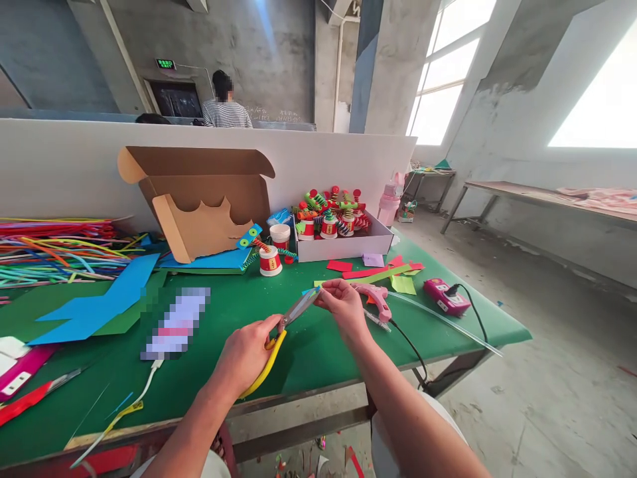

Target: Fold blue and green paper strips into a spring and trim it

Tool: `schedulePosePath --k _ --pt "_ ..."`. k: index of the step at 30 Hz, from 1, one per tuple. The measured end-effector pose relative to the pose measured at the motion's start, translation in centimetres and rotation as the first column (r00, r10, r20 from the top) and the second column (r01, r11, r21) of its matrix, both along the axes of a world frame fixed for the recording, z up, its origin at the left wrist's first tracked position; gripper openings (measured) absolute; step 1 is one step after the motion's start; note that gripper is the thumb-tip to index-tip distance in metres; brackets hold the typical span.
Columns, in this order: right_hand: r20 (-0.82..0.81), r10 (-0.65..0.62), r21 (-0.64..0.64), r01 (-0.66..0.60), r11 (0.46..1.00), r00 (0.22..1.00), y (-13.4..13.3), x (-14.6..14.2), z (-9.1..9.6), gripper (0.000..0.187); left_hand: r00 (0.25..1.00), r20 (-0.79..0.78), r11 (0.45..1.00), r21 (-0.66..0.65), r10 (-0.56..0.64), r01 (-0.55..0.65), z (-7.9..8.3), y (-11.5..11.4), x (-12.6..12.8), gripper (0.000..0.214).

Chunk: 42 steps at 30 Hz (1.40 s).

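My left hand [247,355] is closed around the yellow handles of a pair of scissors [297,311], whose blades point up and to the right. Near the blade tips, my right hand [343,307] pinches a small blue and green piece [317,285], probably paper; the fingers cover most of it. A pink glue gun [377,300] lies just right of my right hand. Beyond the hands stands a red and white paper cup figure [270,261] with coiled arms and a blue head piece.
Behind are a white box [343,248] of cup figures, an open cardboard box [206,212] and stacked cups [279,236]. Paper strips [378,271] and a pink power strip [446,297] lie right. Pipe cleaners [64,252], blue paper [107,299], a phone [178,323] and a red-handled tool [30,403] lie left.
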State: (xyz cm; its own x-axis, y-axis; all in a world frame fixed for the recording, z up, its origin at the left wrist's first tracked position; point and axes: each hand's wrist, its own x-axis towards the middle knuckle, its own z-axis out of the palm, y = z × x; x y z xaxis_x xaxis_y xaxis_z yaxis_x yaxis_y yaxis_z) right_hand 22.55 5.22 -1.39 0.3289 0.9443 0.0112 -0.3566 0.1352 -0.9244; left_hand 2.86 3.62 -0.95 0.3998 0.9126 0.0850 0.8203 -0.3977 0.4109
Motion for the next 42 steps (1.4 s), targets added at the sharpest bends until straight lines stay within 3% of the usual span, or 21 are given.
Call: schedulePosePath --k 11,15,24,31,42 --pt "-0.022 0.042 0.011 -0.042 0.999 0.999 -0.48 -0.30 0.46 0.040 0.985 0.172 0.997 -0.077 0.015 -0.002 -0.42 0.51 -0.21 0.027" --pt "-0.066 0.002 0.035 0.000 0.999 0.998 -0.35 -0.37 0.28 0.039 0.986 0.167 0.997 -0.074 -0.003 0.016 -0.47 0.16 -0.03 0.025" --pt "-0.043 0.072 0.008 -0.072 0.997 0.996 -0.55 -0.43 0.50 0.043 0.988 0.152 0.997 -0.075 -0.014 0.025 -0.37 0.00 0.16 0.024" --pt "-0.014 0.060 0.023 -0.059 0.998 0.998 -0.64 -0.34 0.54 0.041 0.988 0.153 0.997 -0.064 -0.028 0.038 -0.54 0.02 0.08 0.024" --pt "-0.070 0.098 0.030 -0.096 0.995 0.993 -0.68 -0.41 0.56 0.041 0.985 0.168 0.997 -0.066 -0.038 0.050 -0.61 0.10 0.02 0.021"
